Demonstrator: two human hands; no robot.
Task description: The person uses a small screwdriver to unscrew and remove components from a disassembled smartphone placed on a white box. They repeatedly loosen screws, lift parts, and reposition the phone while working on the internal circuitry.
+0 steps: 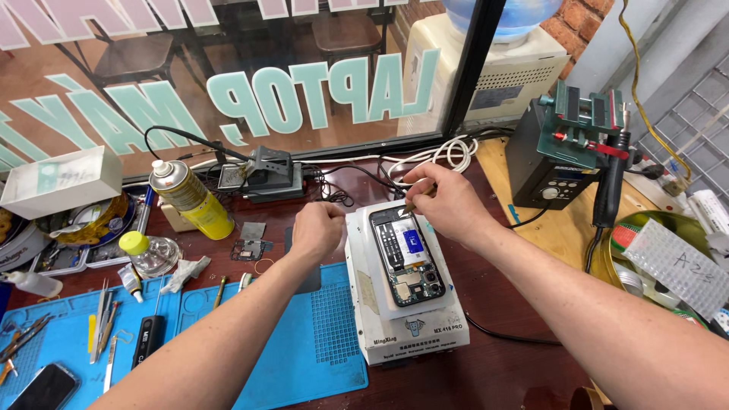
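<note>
An opened phone [404,257] with its back off lies face down on a white heating plate box [364,304], circuit boards and a blue-labelled part showing. My right hand [448,203] pinches a thin tool whose tip [411,205] touches the phone's top edge. My left hand [317,229] is curled into a fist just left of the box, resting by its upper left corner. Whether it grips anything is hidden.
A blue work mat [304,357] holds tweezers [102,326], a second phone [45,387] and small parts. A yellow spray can [191,199], a small bottle [148,254], cables [440,156], a hot-air station [554,163] and a tray [661,258] surround the bench.
</note>
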